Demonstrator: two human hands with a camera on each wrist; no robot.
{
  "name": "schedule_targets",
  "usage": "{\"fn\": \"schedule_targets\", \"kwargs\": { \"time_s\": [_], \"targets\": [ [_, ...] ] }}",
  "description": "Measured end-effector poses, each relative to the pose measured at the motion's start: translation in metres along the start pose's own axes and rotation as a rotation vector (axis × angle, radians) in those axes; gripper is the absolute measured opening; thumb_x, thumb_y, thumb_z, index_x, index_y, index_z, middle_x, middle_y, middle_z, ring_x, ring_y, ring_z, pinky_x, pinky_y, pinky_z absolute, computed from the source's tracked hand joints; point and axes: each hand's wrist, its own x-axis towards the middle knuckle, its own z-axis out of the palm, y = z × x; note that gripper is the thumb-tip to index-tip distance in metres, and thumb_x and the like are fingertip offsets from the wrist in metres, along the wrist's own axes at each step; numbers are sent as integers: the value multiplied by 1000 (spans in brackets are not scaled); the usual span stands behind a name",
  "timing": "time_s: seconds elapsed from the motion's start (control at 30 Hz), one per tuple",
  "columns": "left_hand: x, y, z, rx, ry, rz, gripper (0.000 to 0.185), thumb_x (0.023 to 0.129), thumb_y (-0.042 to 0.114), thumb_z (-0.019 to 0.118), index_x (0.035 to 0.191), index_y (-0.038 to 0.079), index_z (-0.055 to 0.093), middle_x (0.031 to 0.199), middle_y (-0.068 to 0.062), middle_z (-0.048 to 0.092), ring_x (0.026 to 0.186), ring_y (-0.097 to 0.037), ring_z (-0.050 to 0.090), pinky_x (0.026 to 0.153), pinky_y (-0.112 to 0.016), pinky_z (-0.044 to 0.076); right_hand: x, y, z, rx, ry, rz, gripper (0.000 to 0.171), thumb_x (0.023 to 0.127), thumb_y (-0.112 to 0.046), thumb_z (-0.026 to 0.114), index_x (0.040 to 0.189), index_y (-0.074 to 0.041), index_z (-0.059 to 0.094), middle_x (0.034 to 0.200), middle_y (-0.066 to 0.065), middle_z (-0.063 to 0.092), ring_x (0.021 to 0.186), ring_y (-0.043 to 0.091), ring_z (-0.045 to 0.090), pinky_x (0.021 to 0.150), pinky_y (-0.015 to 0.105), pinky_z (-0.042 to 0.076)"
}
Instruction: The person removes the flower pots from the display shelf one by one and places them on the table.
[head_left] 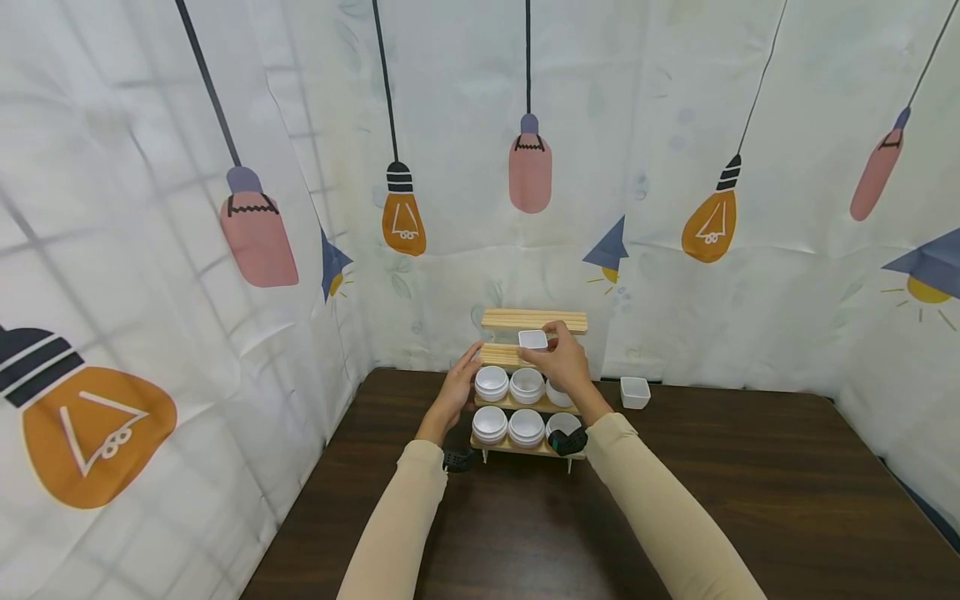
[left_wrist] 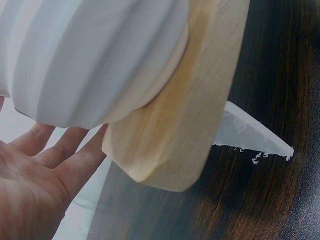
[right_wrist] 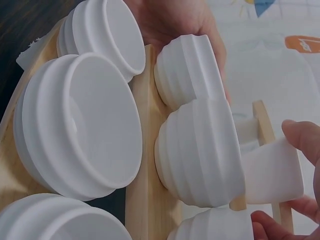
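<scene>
My right hand (head_left: 564, 362) pinches a small square white pot (head_left: 532, 339) between thumb and fingers, over the upper tiers of a wooden stepped stand (head_left: 501, 354). In the right wrist view, the square pot (right_wrist: 274, 172) shows behind the round ribbed pots (right_wrist: 197, 155), close by a wooden slat (right_wrist: 264, 122). My left hand (head_left: 454, 390) is at the stand's left side, fingers extended. The left wrist view has that hand (left_wrist: 35, 185) beside a ribbed pot (left_wrist: 100, 60) and the shelf end (left_wrist: 165, 160), its fingertips partly hidden behind them.
Three round white pots stand on each of the two lower shelves, the right ones partly hidden by my right arm. Another square white pot (head_left: 634, 392) sits on the dark wood table (head_left: 720, 483) to the right. A patterned cloth (head_left: 465, 125) hangs behind.
</scene>
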Motion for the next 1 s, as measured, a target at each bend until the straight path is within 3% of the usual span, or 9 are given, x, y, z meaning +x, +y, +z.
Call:
{"fn": "schedule_targets", "kwargs": {
  "time_s": [0.33, 0.57, 0.87, 1.0],
  "targets": [
    [1, 0, -1, 7, -13, 2, 50, 108, 49, 43, 157, 43, 38, 142, -16, 59, 94, -21, 63, 58, -34, 51, -1, -2, -1, -11, -2, 3, 66, 86, -42, 82, 137, -14, 50, 134, 20, 61, 120, 36, 60, 97, 53, 49],
    [0, 1, 0, 12, -1, -8, 46, 108, 50, 43, 154, 48, 40, 146, -14, 58, 97, -22, 65, 58, -34, 51, 1, -3, -1, 2, 0, 20, 66, 86, -40, 83, 136, -13, 50, 136, 20, 61, 123, 36, 60, 100, 53, 49],
    [1, 0, -1, 15, -2, -8, 46, 108, 50, 43, 154, 48, 40, 141, -15, 60, 90, -19, 62, 56, -33, 47, 2, 0, -3, 26, -15, 12, 66, 86, -38, 83, 136, -12, 51, 142, 19, 58, 124, 36, 63, 101, 53, 51],
    [-1, 5, -4, 9, -44, -17, 49, 110, 46, 40, 159, 41, 34, 140, -17, 60, 88, -18, 61, 56, -34, 46, 2, 1, -4, 39, -16, -4, 66, 85, -38, 84, 136, -12, 51, 141, 19, 58, 121, 35, 64, 99, 51, 52]
  ]
}}
